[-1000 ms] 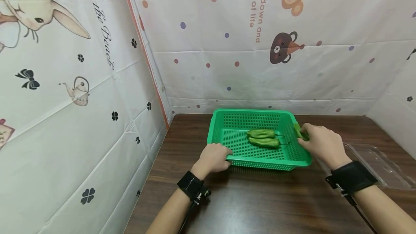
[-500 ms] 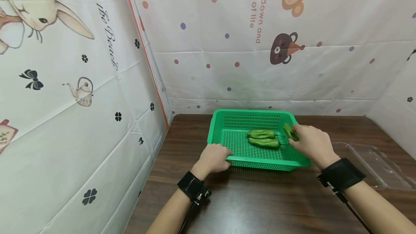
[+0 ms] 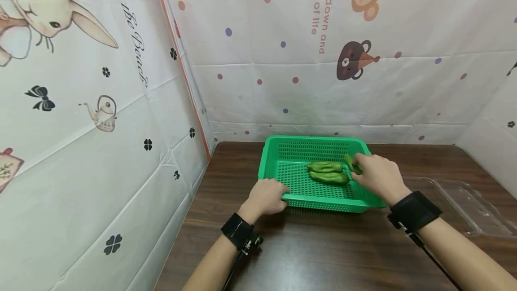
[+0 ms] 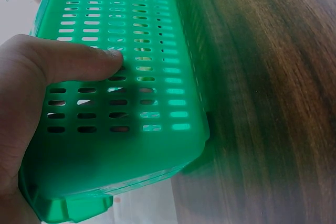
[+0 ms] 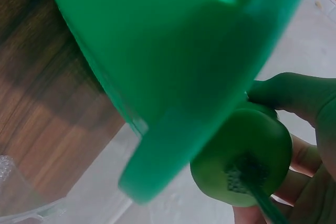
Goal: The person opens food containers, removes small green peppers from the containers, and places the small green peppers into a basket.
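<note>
So the right hand point(image 3: 377, 176), pinching a green pepper point(image 3: 352, 164), has just slid in over the green basket point(image 3: 282, 147) beside the two peppers point(image 3: 327, 172) inside, left hand point(image 3: 264, 196) gripping the front rim, all on a dark wood counter point(image 3: 323, 246) with cartoon sheets point(image 3: 101, 102) around.

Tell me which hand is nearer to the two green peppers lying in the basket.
Right. The right hand, holding a third pepper, is over the basket just right of the two peppers. The left hand grips the basket's front-left rim, farther away.
</note>
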Action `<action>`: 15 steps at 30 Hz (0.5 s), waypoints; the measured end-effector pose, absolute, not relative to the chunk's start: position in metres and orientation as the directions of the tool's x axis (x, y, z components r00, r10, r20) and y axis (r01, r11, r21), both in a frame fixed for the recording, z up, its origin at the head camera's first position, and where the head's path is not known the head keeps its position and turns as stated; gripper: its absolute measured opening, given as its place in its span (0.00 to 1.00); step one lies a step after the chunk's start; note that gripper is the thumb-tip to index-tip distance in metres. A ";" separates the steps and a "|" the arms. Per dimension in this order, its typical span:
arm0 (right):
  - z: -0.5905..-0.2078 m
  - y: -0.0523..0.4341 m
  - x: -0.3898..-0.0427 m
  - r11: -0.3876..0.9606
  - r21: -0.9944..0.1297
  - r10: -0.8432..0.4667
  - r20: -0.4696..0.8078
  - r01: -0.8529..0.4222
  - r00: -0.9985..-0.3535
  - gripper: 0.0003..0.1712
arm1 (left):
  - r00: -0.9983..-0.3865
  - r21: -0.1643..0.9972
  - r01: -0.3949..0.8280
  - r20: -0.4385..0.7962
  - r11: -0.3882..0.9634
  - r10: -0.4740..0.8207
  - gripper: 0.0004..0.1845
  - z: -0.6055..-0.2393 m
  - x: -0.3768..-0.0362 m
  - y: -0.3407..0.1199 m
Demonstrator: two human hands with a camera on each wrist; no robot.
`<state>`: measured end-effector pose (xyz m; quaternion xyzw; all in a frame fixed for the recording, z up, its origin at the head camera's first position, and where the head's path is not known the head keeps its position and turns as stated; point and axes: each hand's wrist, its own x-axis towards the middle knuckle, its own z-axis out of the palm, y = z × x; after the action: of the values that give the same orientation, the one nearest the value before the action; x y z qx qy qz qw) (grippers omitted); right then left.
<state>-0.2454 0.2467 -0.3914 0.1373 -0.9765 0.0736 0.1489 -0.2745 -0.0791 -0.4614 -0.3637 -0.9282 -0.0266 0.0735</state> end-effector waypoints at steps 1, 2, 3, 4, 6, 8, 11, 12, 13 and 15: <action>-0.391 0.246 -0.246 0.951 -0.106 -0.246 0.304 -0.289 -0.920 0.15 | -0.726 -0.003 0.678 0.155 0.735 0.671 0.09 -0.461 -0.274 -0.079; -0.391 0.245 -0.246 0.951 -0.107 -0.247 0.298 -0.289 -0.922 0.15 | -0.726 -0.004 0.678 0.154 0.735 0.670 0.09 -0.461 -0.274 -0.079; -0.391 0.244 -0.247 0.952 -0.107 -0.247 0.290 -0.288 -0.924 0.15 | -0.727 -0.005 0.677 0.153 0.736 0.670 0.09 -0.461 -0.274 -0.079; -0.391 0.243 -0.247 0.951 -0.110 -0.248 0.281 -0.288 -0.927 0.15 | -0.727 -0.006 0.677 0.156 0.736 0.669 0.09 -0.461 -0.275 -0.079; -0.391 0.241 -0.249 0.951 -0.115 -0.250 0.262 -0.287 -0.932 0.16 | -0.726 -0.008 0.676 0.160 0.736 0.669 0.09 -0.461 -0.275 -0.079; -0.392 0.240 -0.252 0.949 -0.116 -0.257 0.249 -0.292 -0.934 0.15 | -0.726 -0.008 0.676 0.164 0.737 0.668 0.09 -0.462 -0.276 -0.079; -0.393 0.240 -0.255 0.946 -0.117 -0.271 0.233 -0.304 -0.934 0.15 | -0.726 -0.007 0.676 0.163 0.737 0.668 0.09 -0.462 -0.276 -0.079; -0.394 0.240 -0.257 0.945 -0.116 -0.275 0.228 -0.306 -0.934 0.15 | -0.726 -0.006 0.676 0.161 0.736 0.668 0.08 -0.462 -0.276 -0.079; -0.395 0.240 -0.258 0.944 -0.115 -0.278 0.223 -0.308 -0.935 0.15 | -0.726 -0.007 0.677 0.160 0.736 0.669 0.08 -0.462 -0.276 -0.079; -0.396 0.240 -0.261 0.945 -0.114 -0.279 0.210 -0.306 -0.937 0.16 | -0.725 -0.007 0.678 0.156 0.735 0.670 0.08 -0.462 -0.276 -0.079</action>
<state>-0.2606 0.2398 -0.3958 0.1491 -0.9815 0.0724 0.0959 -0.2763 -0.0786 -0.4624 -0.3631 -0.9285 -0.0254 0.0740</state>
